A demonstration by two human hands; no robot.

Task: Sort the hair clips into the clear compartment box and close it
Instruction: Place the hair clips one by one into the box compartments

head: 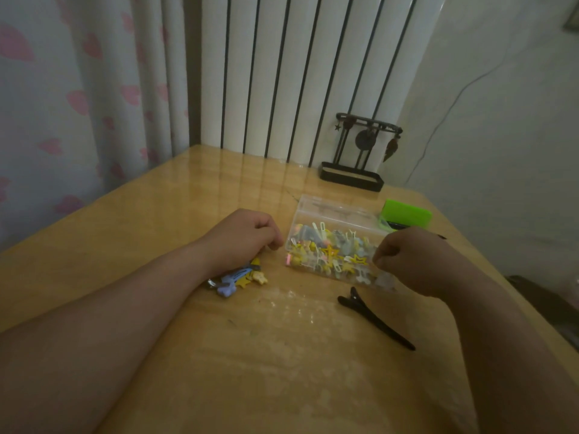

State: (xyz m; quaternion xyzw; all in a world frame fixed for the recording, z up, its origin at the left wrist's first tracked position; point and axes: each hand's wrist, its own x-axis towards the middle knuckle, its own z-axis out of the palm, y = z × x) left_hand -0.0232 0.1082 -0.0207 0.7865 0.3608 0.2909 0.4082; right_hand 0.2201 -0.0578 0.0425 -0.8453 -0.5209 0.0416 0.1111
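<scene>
Sorting well along, by the look of things, but not finished. Clear compartment box (340, 214) toward the far right of the wooden table (188, 198), lid open at the back, crammed with small colourful hair clips (329, 249), yellow stars among them. Apparently left to do: a small loose pile of clips (241, 277), purple and yellow, lying against the left wrist; a long black duckbill clip (376, 317) lying on the table just in front of the box; then closing the lid. Left hand (247, 236) resting on the table just left of the box, fingers curled under, thumb close to the box's side; contents of the curl, if any, impossible to tell. Right hand (410, 258) at the box's near right corner, fingers bunched as if pinching; anything pinched too small to make out. Behind the box, a green case (405, 214) and a black earring stand (354, 173).
</scene>
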